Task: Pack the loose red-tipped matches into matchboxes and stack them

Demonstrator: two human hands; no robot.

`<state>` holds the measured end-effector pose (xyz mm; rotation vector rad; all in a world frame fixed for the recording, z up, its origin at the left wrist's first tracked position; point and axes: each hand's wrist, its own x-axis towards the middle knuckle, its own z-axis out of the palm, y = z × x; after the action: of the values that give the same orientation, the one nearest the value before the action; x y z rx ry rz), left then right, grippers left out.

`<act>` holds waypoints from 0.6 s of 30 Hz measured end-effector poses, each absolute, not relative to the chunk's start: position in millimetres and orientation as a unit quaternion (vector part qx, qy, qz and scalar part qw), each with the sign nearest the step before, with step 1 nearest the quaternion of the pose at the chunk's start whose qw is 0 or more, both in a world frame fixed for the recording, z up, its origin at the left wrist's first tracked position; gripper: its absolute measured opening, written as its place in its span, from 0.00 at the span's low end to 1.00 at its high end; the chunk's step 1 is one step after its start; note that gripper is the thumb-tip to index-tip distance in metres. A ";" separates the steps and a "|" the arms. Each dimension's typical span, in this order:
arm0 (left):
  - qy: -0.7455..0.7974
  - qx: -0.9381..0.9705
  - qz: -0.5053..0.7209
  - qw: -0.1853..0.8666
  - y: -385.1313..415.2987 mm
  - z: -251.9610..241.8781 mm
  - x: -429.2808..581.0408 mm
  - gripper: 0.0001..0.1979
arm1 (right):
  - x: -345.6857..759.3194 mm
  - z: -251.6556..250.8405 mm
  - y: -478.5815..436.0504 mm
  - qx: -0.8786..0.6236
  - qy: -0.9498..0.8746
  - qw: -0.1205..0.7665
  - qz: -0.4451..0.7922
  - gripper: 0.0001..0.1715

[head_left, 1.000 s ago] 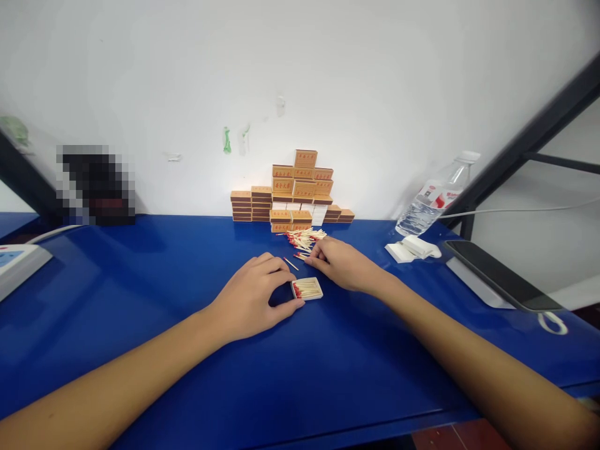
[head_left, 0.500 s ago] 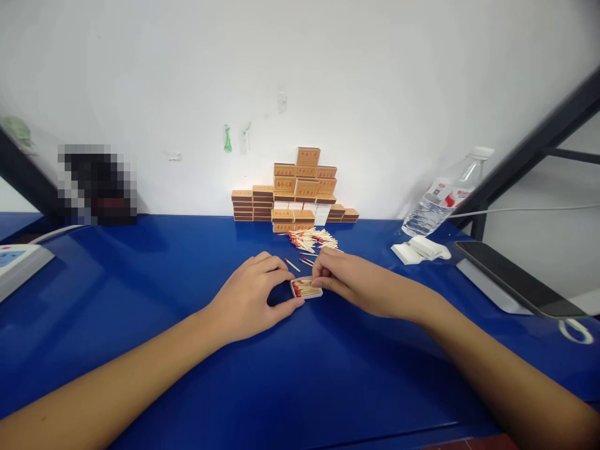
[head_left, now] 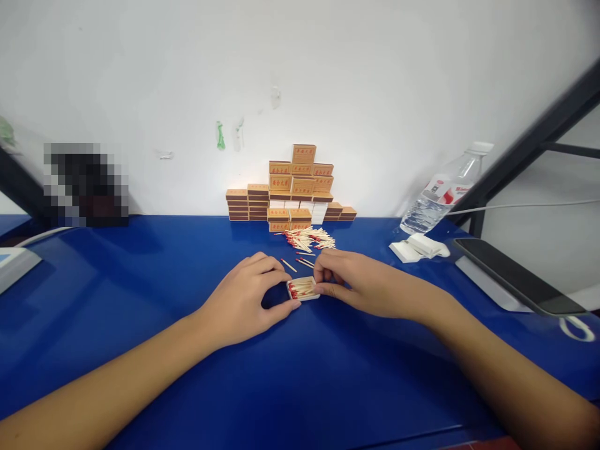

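Note:
A small white matchbox tray (head_left: 304, 298) lies on the blue table, with red-headed matches (head_left: 302, 287) in it, heads to the left. My left hand (head_left: 250, 300) grips the tray's left end between thumb and fingers. At the right end, my right hand (head_left: 340, 275) has curled fingers, with thumb and fingertips by the match ends; whatever they pinch is hidden. Several loose matches (head_left: 289, 265) lie just behind the tray. Farther back is a heap of matches (head_left: 307, 237), in front of stacked matchboxes (head_left: 280, 182).
Against the wall stand more matchbox stacks (head_left: 258, 203). A water bottle (head_left: 434, 190) leans at the right, behind white objects (head_left: 417, 247). A dark phone-like slab (head_left: 515, 275) rests at far right. At the left are a pixelated dark object (head_left: 89, 184) and a white device (head_left: 19, 265).
My right hand's fingertips have drawn back from over the tray to its right end, showing more of the matches. My left hand keeps its hold. The whole view has shifted slightly.

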<state>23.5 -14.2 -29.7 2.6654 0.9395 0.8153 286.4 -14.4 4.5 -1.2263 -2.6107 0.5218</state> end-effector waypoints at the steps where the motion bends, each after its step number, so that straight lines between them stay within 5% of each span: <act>1: 0.318 0.901 0.276 0.100 -14.1 -29.9 23.4 0.11 | 286.1 5.0 -14.6 -0.419 -0.884 0.100 0.183 0.08; 18: 0.300 0.904 0.285 0.107 -15.0 -30.8 23.6 0.10 | 267.1 -0.9 -17.7 -0.391 -0.884 0.191 0.168 0.06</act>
<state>23.6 -15.0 -30.8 2.6619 0.8834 0.8390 267.1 -17.7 -0.9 -1.0993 -2.4848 0.4714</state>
